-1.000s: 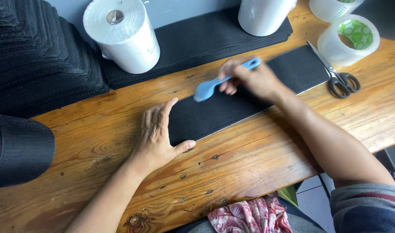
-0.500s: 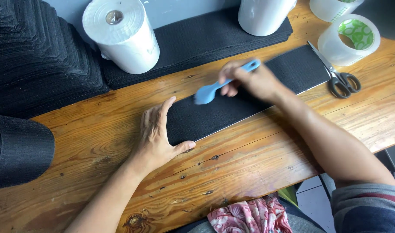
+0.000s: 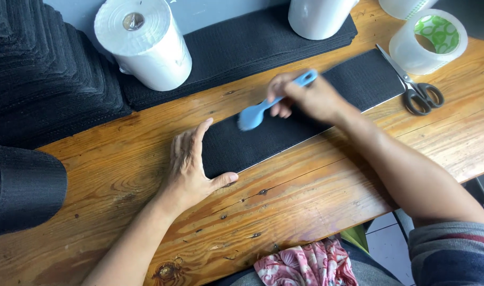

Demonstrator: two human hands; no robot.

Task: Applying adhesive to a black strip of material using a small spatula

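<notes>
A long black fabric strip (image 3: 300, 119) lies flat across the middle of the wooden surface (image 3: 316, 196). The right hand (image 3: 310, 98) has its fingers wrapped around a blue brush (image 3: 268, 103), head over the strip. The left hand (image 3: 191, 167), fingers spread flat, presses beside the strip's left end. Scissors (image 3: 416, 87) and a tape roll (image 3: 430, 39) lie far right; a white paper roll (image 3: 144, 42) stands far left.

Blue brush (image 3: 263, 108), black strip (image 3: 305, 119), white roll (image 3: 146, 45).

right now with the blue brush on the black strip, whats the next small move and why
Probably draw the blue brush left along the black strip toward the left hand. The right hand holds it mid-strip, and the left hand pins the strip's near end flat.
</notes>
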